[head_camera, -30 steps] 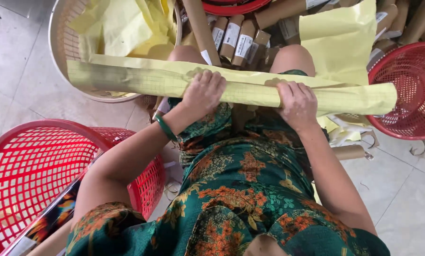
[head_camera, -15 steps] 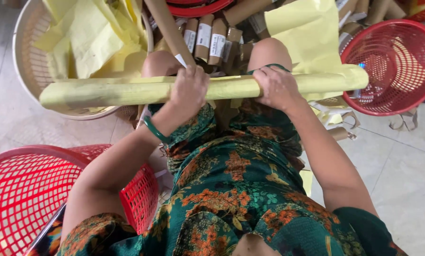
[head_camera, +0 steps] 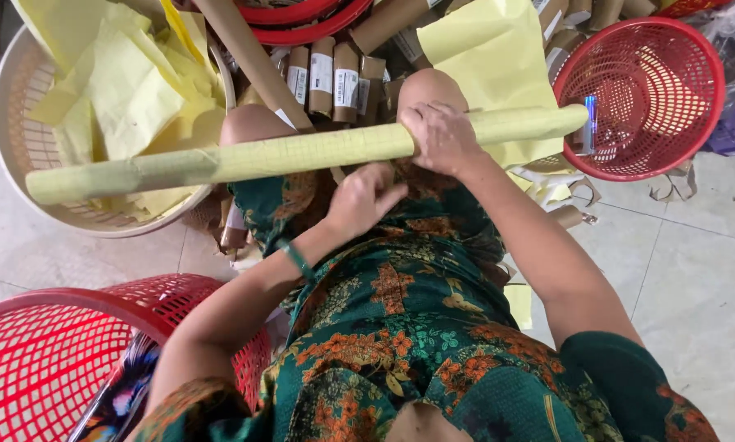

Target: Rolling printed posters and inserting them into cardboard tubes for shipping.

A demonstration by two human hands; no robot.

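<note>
Lying across your knees, the long yellow paper roll (head_camera: 302, 154) looks tightly wound, pale yellow-green, evenly thin, its left end over the cream basket (head_camera: 7, 155) of yellow sheets (head_camera: 130, 106), its right end near the red basket (head_camera: 695, 90). Your right hand (head_camera: 441, 135) rests on it, fingers (head_camera: 420, 123) curled over the top. Your left hand (head_camera: 363, 196) sits just below, off the roll, fingers loosely bent, pinching nothing.

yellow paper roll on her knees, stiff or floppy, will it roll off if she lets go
Probably stiff: the yellow paper roll spans both knees without sagging. Being round, it would likely roll; only the right hand pins it, the left hand is off.
</note>
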